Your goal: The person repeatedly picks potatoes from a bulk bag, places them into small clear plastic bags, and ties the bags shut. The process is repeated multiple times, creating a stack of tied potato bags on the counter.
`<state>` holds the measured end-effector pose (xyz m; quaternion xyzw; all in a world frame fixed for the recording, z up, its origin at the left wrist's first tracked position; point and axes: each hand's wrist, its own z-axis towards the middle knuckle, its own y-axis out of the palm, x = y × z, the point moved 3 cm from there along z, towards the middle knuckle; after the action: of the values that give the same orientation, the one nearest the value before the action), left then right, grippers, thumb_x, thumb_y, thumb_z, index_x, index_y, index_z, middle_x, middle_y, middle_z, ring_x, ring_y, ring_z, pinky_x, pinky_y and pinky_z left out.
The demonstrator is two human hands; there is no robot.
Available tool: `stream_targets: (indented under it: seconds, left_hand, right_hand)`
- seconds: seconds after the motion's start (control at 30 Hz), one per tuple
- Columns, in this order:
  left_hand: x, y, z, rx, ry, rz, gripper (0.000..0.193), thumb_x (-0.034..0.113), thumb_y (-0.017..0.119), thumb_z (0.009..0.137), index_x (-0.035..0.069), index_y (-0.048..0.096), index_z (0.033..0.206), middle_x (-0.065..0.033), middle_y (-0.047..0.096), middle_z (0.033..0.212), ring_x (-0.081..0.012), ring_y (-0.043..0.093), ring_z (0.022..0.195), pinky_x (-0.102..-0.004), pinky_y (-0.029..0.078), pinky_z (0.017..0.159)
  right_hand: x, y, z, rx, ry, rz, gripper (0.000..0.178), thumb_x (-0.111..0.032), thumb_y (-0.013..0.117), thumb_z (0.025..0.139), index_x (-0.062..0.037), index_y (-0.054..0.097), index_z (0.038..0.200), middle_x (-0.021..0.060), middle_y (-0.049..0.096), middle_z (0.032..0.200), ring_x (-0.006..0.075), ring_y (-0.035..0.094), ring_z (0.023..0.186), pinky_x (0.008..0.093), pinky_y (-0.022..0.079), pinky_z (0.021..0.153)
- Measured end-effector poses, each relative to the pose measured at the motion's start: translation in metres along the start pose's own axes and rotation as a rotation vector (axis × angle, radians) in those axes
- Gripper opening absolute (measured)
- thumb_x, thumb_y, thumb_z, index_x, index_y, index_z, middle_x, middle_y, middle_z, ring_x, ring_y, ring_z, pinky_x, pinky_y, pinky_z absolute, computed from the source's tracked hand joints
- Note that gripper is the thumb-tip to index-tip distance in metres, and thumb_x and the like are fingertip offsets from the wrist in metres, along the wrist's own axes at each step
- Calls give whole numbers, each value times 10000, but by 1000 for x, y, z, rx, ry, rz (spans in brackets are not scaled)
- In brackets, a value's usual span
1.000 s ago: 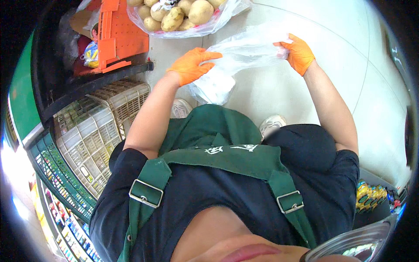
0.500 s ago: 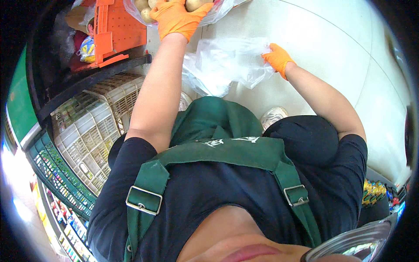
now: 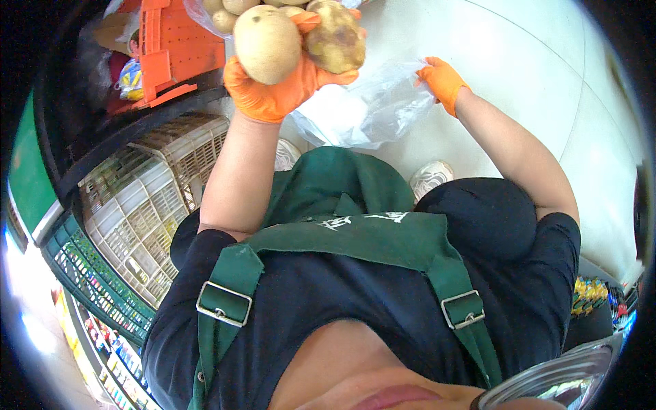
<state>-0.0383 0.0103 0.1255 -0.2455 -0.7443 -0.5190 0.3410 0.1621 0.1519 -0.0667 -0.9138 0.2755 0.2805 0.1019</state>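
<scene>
My left hand, in an orange glove, is turned palm up with its fingers curled round two potatoes. One is a pale, smooth potato; beside it is a potato with dark brown blotches. Behind them, at the top edge, more potatoes lie in a clear plastic bag, partly hidden by my hand. To the right, my orange-gloved right hand is closed on the edge of another clear plastic bag, which hangs limp above the floor.
An orange crate stands at upper left on a black frame, near some wrapped goods. Below it are pale plastic crates and a green basket. My shoes rest on the light tiled floor.
My left hand has come back from the bag of potatoes, turned palm up and lifted two potatoes. The right hand has shifted slightly, still gripping the other bag.
</scene>
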Motion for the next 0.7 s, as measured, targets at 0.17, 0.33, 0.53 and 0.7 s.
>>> stream_targets:
  seconds: [0.17, 0.33, 0.53, 0.7]
  left_hand:
    - [-38, 12, 15, -363, -221, -500, 871, 509, 791, 818, 115, 439, 1510, -328, 258, 1574, -532, 380, 1401, -619, 485, 1042]
    - [-69, -6, 12, -211, -391, -324, 904, 584, 811, 739, 90, 526, 1440, -197, 482, 1487, -462, 525, 1322, -547, 532, 1022]
    - [-152, -65, 31, 12, -456, 885, 738, 439, 799, 807, 89, 559, 1410, -172, 574, 1407, -286, 594, 1257, -428, 490, 1052]
    - [-156, -132, 13, -3, -766, 1826, 916, 639, 706, 814, 93, 457, 1504, -206, 567, 1418, -357, 539, 1332, -433, 419, 1127]
  right_hand:
    - [1, 3, -3, -94, 36, 68, 295, -279, 539, 994, -128, 598, 1241, 59, 671, 1073, 170, 593, 863, 349, 482, 725]
    - [-3, 5, -3, -81, 36, 91, 256, -329, 505, 994, -194, 598, 1190, -30, 593, 791, 99, 488, 664, 269, 348, 538]
    - [-1, 10, 4, -163, 41, 10, 326, -441, 483, 995, -171, 633, 1098, 38, 572, 844, 161, 438, 652, 347, 389, 578]
    - [8, -15, 13, 8, -196, -400, 376, -403, 480, 1013, -174, 633, 1269, 102, 645, 930, 260, 631, 915, 396, 512, 812]
